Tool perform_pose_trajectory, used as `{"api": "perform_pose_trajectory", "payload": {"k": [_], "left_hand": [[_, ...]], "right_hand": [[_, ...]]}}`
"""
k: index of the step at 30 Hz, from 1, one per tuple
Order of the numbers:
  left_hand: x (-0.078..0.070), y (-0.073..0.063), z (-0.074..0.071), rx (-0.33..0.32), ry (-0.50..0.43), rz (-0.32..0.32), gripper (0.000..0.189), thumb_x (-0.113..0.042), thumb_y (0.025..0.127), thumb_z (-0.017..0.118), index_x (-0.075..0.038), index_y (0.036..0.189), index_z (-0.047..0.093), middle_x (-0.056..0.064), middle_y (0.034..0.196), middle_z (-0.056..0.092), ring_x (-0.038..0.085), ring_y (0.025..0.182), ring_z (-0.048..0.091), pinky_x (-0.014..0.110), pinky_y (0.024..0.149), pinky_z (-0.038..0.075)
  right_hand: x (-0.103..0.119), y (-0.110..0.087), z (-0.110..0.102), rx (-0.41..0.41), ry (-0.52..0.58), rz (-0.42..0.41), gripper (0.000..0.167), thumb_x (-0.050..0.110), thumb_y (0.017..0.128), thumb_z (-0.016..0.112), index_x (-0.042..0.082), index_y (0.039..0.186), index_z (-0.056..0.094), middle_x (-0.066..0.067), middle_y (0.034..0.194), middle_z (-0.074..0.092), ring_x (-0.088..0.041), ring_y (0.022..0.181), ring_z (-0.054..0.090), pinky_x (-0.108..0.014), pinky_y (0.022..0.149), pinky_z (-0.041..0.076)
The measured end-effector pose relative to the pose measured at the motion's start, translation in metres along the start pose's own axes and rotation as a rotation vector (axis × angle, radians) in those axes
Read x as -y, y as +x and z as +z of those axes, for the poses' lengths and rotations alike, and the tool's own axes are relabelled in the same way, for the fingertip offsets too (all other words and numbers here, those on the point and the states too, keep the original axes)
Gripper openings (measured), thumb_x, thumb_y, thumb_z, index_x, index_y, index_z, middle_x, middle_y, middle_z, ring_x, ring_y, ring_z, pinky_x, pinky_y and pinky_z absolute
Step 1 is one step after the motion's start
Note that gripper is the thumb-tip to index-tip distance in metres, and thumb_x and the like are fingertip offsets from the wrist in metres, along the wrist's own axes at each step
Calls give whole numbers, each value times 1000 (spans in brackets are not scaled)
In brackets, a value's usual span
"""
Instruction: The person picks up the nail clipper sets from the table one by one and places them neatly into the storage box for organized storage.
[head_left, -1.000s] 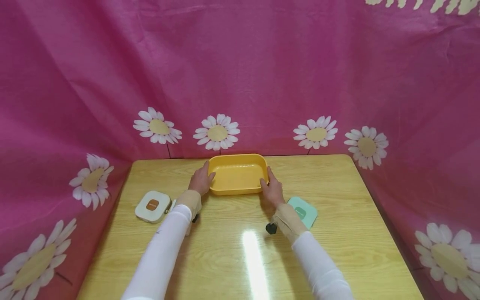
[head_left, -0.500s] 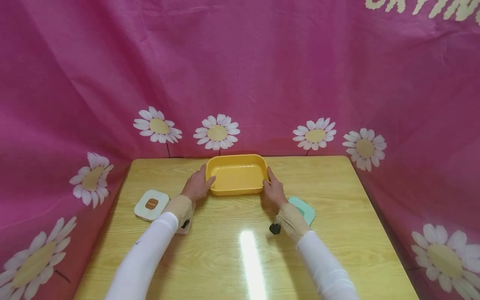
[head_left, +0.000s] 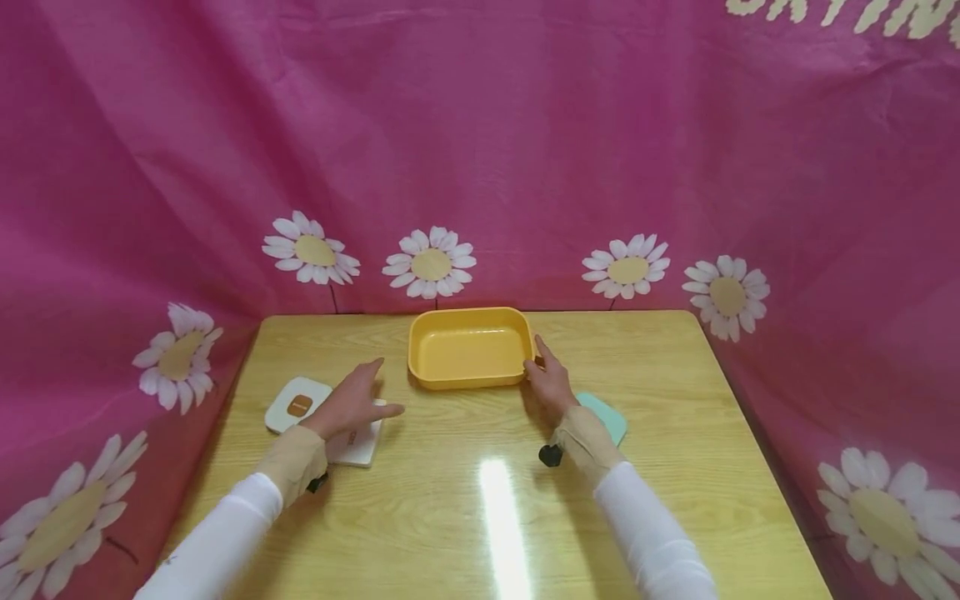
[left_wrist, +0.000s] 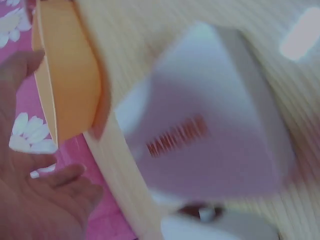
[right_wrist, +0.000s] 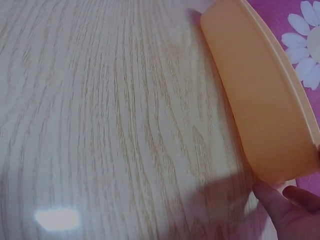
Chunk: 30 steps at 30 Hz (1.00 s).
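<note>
A yellow rectangular plastic tray (head_left: 472, 354) sits at the back of the wooden table, its raised wall (right_wrist: 260, 95) seen from the side in the right wrist view. My right hand (head_left: 552, 385) stays at its right end, thumb (right_wrist: 272, 200) touching the lower near corner and fingers along the end. Apart from the tray, my left hand (head_left: 348, 404) hangs with fingers and thumb spread, holding nothing. Beneath it is a white box (left_wrist: 200, 130) with red lettering, partly covered by the hand in the head view. Left of that lies a white rounded-square case (head_left: 298, 404) with a brown label.
A mint-green rounded-square case (head_left: 603, 417) lies under my right wrist, partly hidden. The table (head_left: 442, 500) ends at a pink curtain (head_left: 480, 167) with daisies, which hangs behind and along both sides. A bright light reflection shows on the tabletop.
My left hand has let go of the tray's left end and moved left and nearer, over the white box. The tray shifted slightly left; my right hand remains at its right end.
</note>
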<state>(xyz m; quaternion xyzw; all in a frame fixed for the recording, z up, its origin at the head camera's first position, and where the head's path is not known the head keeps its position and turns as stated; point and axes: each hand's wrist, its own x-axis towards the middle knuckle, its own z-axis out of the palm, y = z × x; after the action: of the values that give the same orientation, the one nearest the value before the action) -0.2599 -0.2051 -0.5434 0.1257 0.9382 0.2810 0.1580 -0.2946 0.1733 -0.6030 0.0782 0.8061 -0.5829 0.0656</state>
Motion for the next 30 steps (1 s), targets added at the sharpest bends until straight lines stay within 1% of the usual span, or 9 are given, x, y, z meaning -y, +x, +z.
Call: {"api": "perform_pose_trajectory", "payload": {"k": [3,6,8,12,14,17,21,25,30], "left_hand": [[9,-17,-4,23,94,54,113,-50,85,84,7,162,25,31,162,35,48,150,33,62,119,33],[15,-32,-7,22,176,113,116,-50,79,89,9,159,29,34,158,39,50,147,37,63,116,37],[20,-40,-7,7,220,158,117,-50,76,91,11,157,33,34,155,42,51,144,40,63,114,38],[28,-50,-3,-13,323,235,117,-52,70,94,13,152,40,33,151,47,51,141,44,63,114,39],[33,-53,0,-15,374,250,117,-54,68,93,12,151,43,32,151,48,49,142,43,66,114,37],[38,-56,4,-25,438,255,116,-59,66,92,10,148,48,30,150,50,47,143,44,72,112,35],[42,-59,6,-34,451,263,116,-58,62,95,5,148,50,27,149,52,44,142,46,76,110,33],[45,-60,6,-23,428,275,117,-52,58,97,4,149,48,28,152,50,45,143,45,78,111,30],[53,-62,8,-23,389,280,120,-46,57,97,4,152,45,27,154,49,43,145,44,77,113,27]], "right_hand": [[2,-2,0,19,16,-4,72,15,104,52,16,169,22,-28,156,48,-35,141,51,-46,111,47],[4,-3,-2,20,-3,-17,72,13,104,53,14,169,23,-29,153,51,-38,139,53,-49,109,49],[6,-5,-4,15,-25,-35,70,13,103,55,12,167,26,-30,150,53,-40,139,54,-50,109,50],[7,-5,-7,24,-55,-52,68,12,102,57,6,165,31,-30,150,53,-41,140,52,-51,110,49],[8,-5,-7,26,-55,-46,68,12,101,58,3,164,32,-31,151,52,-42,141,51,-51,110,49],[9,-4,-7,28,-20,-29,71,10,102,58,1,165,27,-33,154,48,-43,142,50,-51,109,50],[12,-2,-8,32,18,-22,75,9,103,58,5,167,21,-33,156,44,-44,143,48,-50,107,52],[14,0,-9,38,18,-45,73,7,103,58,5,167,23,-34,155,45,-45,139,51,-48,103,54],[14,3,-7,46,16,-72,72,5,103,58,2,166,24,-37,152,47,-48,134,56,-42,96,58]]}}
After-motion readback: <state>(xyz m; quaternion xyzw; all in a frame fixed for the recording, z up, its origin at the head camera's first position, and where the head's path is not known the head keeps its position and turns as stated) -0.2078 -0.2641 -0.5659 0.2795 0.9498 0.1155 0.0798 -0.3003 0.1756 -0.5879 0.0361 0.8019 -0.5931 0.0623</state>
